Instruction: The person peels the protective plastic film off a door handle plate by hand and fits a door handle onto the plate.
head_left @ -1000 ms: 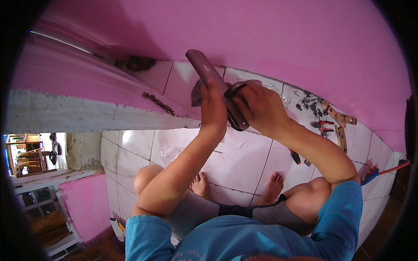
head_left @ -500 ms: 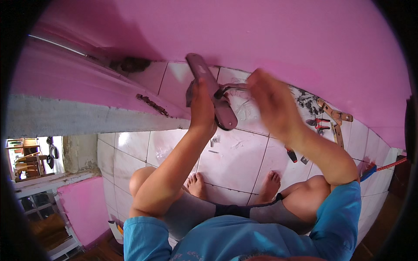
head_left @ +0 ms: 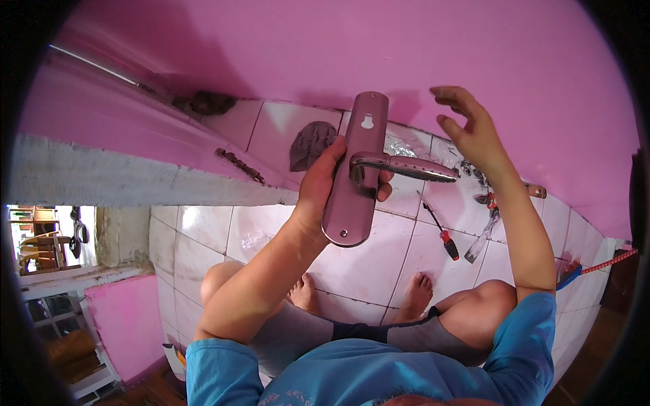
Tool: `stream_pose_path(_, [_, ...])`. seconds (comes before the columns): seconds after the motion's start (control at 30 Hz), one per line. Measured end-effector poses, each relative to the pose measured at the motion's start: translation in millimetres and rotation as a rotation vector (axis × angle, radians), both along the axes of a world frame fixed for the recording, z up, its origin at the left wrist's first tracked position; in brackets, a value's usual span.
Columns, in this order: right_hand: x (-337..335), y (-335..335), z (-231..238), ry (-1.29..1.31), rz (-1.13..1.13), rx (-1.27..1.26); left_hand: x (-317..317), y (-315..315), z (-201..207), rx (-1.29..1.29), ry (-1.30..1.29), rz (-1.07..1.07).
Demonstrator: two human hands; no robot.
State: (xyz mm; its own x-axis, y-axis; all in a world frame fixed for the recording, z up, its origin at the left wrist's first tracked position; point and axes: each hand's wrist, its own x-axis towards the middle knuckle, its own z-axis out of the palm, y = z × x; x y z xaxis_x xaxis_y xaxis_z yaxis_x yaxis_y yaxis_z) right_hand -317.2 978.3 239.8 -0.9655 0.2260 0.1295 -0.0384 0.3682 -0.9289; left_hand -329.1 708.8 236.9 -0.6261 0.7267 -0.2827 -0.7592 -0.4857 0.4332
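My left hand [head_left: 317,193] grips a long metal door handle plate [head_left: 353,203], its face turned up and a keyhole cutout near its far end. Its lever [head_left: 420,168] points out to the right. Fingertips of that hand show at the plate's right edge, below the lever. My right hand [head_left: 474,132] hovers apart from the handle, near the pink wall, holding nothing, with its fingers spread and slightly curled. Below it on the floor lies a red-handled tool [head_left: 490,201], partly hidden by the forearm.
A screwdriver [head_left: 447,243] and a flat-bladed tool with a clear handle [head_left: 482,238] lie on the tiles. A crumpled grey cloth [head_left: 315,145] rests behind the left hand. The door edge with its latch plate [head_left: 238,166] stands at left. Clear plastic [head_left: 403,147] lies by the wall.
The handle plate has turned to show its face and come nearer, its lever now pointing right. My right hand has moved away from the lever, up and to the right, and its fingers have spread.
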Motion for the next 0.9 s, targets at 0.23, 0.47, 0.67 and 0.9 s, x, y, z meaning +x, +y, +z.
stream_pose_path(0.23, [35.4, -33.8, 82.6, 0.457, 0.267, 0.505, 7.3, -5.9, 8.2, -0.131, -0.054, -0.018])
stream_pose_path(0.47, [41.5, -74.0, 70.9, 0.503, 0.596, 0.781, 15.3, -8.8, 19.3, -0.319, -0.020, 0.013])
stream_pose_path(0.67, [41.8, -83.1, 54.6, 0.657, 0.539, 0.942, 19.1, -11.5, 27.7, -0.358, 0.119, 0.019])
stream_pose_path(0.9, [43.3, -86.3, 49.4, 0.734, 0.555, 1.007, 26.5, -11.2, 26.7, -0.423, 0.066, -0.006])
